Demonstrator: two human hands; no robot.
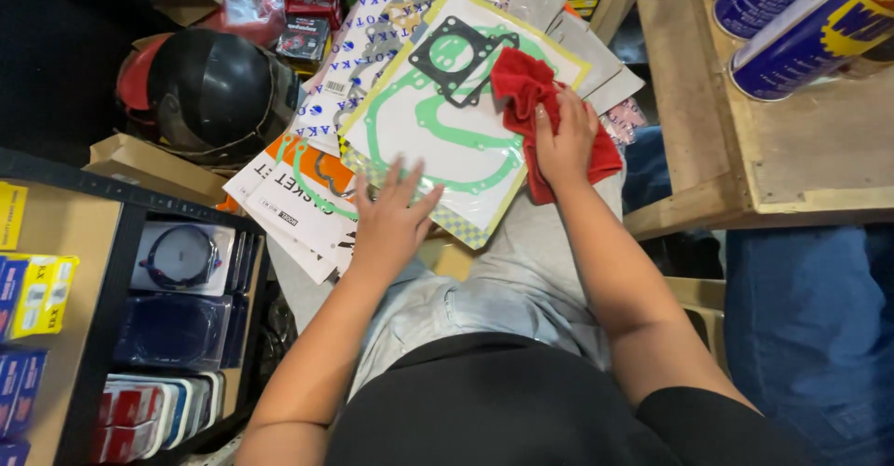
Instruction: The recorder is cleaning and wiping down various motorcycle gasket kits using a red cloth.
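Lap: person seated, grey trousers, black top; a fan of flat packets rests across the knees.
Left hand: flat, fingers spread, holding nothing; palm presses the near edge of the top gasket packet.
Right hand: closed around a red cloth; cloth bunched, lying on the packet's right side and hanging past its edge.
Gasket packet: clear sleeve, white card, green gasket outlines and one black gasket at the far end; lies tilted on top of the fan, between both hands.
Lower packets: white and orange, partly covered, just left of the left hand.
Shelf: left of the lap; holds boxed parts and a round part in a clear blister.
Helmet: black, far left, beside the packets; what is under it is probably a cardboard box.
Crate: wooden, right of the cloth; blue and yellow spray cans lie inside.
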